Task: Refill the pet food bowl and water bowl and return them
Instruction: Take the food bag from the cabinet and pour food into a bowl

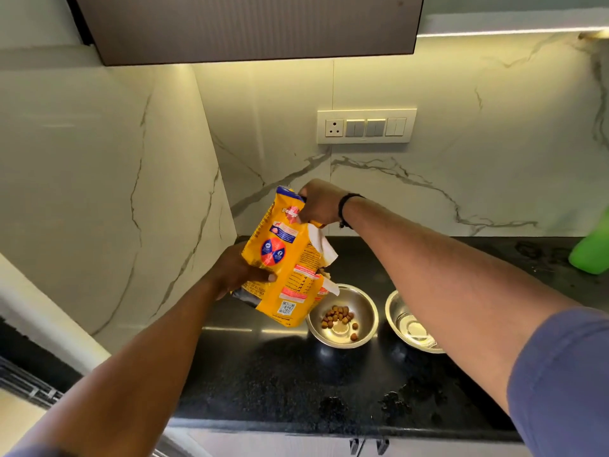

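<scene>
Pet food bag [284, 258]: tilted, gripped at its side by left hand [235, 270], at its upper end by right hand [318, 202]. Torn mouth held over steel food bowl [362, 301] containing kibble [339, 316], on tabletop [280, 384].

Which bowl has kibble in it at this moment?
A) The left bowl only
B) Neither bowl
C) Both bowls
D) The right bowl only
A: brown kibble lies in the left bowl under the tilted bag, while the right bowl shows only its shiny bottom.
</scene>
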